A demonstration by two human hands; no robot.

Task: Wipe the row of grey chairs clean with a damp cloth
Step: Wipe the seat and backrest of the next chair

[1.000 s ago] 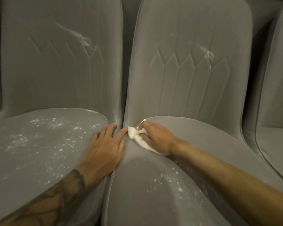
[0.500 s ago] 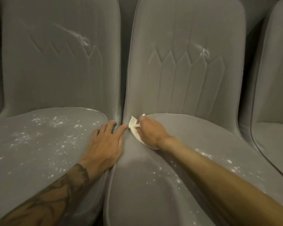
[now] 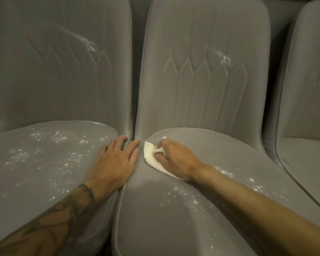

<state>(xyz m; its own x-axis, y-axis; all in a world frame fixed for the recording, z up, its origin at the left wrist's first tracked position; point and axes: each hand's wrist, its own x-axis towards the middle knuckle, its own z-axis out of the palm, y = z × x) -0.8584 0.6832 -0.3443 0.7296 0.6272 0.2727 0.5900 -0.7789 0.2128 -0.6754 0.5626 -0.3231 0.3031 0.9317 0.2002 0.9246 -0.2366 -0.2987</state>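
Head view: three upholstered chairs stand side by side, the left grey chair (image 3: 44, 89), the middle grey chair (image 3: 201, 89) and the right grey chair (image 3: 307, 108), their seats close together; the person's right hand (image 3: 175, 159) has its fingers curled round a crumpled white cloth (image 3: 151, 159), clamping it and pressing it down on the back left corner of the middle seat, near the foot of the stitched backrest; the left hand (image 3: 115, 161) lies flat, fingers straight and slightly spread, holding nothing, on the inner edge of the left seat, its fingertips at the narrow gap between the two chairs, just beside the cloth but apart from it; white powdery specks (image 3: 44, 150) dot the left seat and scatter over the middle seat near the right forearm; faint white smears (image 3: 91, 45) mark both backrests; a dark tattoo (image 3: 63, 218) covers the left forearm.
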